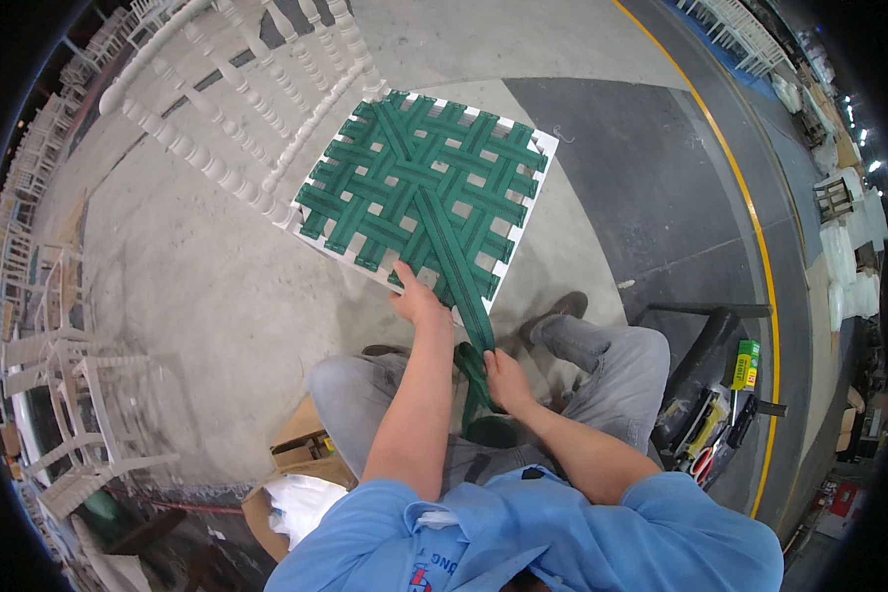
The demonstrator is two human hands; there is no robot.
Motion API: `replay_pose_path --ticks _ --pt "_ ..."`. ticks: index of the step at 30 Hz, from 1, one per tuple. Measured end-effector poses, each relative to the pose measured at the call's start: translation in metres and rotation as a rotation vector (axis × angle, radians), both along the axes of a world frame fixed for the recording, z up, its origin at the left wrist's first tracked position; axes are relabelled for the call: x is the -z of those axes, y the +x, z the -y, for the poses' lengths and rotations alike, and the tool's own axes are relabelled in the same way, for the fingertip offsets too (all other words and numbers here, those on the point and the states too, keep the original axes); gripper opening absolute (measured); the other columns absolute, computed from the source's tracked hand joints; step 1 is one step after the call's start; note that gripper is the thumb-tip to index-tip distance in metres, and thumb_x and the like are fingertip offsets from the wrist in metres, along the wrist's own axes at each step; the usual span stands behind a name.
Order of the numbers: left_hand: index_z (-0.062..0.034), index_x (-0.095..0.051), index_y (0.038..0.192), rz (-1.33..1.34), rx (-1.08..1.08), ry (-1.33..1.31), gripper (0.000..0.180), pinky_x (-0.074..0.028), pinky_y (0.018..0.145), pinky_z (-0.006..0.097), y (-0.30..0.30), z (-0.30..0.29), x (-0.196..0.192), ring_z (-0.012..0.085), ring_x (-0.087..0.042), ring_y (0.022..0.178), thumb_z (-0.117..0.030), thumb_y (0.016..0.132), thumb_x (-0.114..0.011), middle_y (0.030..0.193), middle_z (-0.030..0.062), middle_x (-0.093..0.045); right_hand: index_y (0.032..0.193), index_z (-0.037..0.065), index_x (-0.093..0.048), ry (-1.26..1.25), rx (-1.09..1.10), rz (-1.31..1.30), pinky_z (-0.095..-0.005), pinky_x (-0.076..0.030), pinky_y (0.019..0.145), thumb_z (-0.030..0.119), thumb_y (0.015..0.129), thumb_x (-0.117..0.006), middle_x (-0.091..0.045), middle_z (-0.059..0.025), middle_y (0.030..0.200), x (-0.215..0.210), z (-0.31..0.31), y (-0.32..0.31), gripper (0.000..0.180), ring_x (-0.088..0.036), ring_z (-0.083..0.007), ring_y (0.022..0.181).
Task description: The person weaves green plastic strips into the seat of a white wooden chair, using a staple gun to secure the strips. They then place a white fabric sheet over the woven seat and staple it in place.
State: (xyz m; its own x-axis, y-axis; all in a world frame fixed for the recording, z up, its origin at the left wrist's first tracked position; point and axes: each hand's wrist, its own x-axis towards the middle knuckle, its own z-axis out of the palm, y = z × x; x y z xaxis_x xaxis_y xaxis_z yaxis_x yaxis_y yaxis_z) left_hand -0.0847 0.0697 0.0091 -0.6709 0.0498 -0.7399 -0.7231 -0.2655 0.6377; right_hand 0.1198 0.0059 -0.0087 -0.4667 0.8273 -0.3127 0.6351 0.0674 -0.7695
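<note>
A white chair [306,148] with turned spindles stands before me, its back to the far left. Its seat [469,158] is a weave of green webbing straps over a white frame, with small square gaps between them. My left hand [419,301] is closed on the seat's near edge, thumb on top and the other fingers mostly hidden below. A loose webbing strap [452,261] runs slantwise from mid-seat over the near corner, and my right hand [506,380] grips it just past that corner. The rest of the strap hangs down to a green roll [491,431] at my lap.
At my right is a tool tray [701,424] with red-handled scissors [701,462] and a green-yellow box [746,365]. An open cardboard box [257,508] with white material sits at my left. White chairs [89,395] stand far left. A yellow line [750,202] crosses the floor.
</note>
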Motion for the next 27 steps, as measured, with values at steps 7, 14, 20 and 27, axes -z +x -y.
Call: replay_pose_path --ticks 7,14,20,27 --pt "-0.0038 -0.049 0.150 -0.120 0.952 -0.022 0.075 -0.053 0.092 0.043 0.034 0.075 0.004 0.0293 -0.062 0.122 -0.044 0.095 -0.079 0.141 0.0129 -0.060 0.112 0.001 -0.063 -0.050 -0.062 0.221 -0.0566 -0.051 0.088 0.029 0.109 -0.049 -0.070 -0.0308 0.107 0.029 -0.039 -0.011 0.031 -0.064 -0.0535 0.106" --pt "0.0049 -0.077 0.088 -0.914 1.570 -0.595 0.069 -0.055 0.079 0.057 0.058 0.095 0.028 0.0514 -0.070 0.088 -0.059 0.103 -0.056 0.086 0.0332 -0.070 0.124 0.003 -0.064 -0.123 -0.151 0.090 -0.0579 -0.053 0.091 0.027 0.107 -0.050 -0.071 -0.0311 0.113 0.035 -0.022 -0.019 0.032 -0.065 -0.0537 0.109" --pt "0.0015 -0.078 0.090 -1.181 1.816 -0.810 0.066 -0.058 0.083 0.056 0.071 0.067 0.013 0.0487 -0.073 0.091 -0.052 0.110 -0.046 0.093 0.0268 -0.076 0.128 0.007 -0.067 -0.090 -0.291 0.181 -0.0516 -0.054 0.094 0.022 0.106 -0.050 -0.072 -0.0265 0.120 0.005 -0.048 -0.005 0.032 -0.067 -0.0460 0.113" --pt "0.0044 -0.077 0.088 -1.209 1.758 -0.908 0.071 -0.053 0.076 0.061 0.061 0.085 0.020 0.0519 -0.071 0.089 -0.051 0.112 -0.040 0.087 0.0320 -0.072 0.127 0.005 -0.069 0.044 0.289 -0.161 -0.0427 -0.055 0.098 0.031 0.104 -0.065 -0.075 -0.0190 0.116 -0.161 -0.093 0.166 0.035 -0.072 -0.0336 0.111"
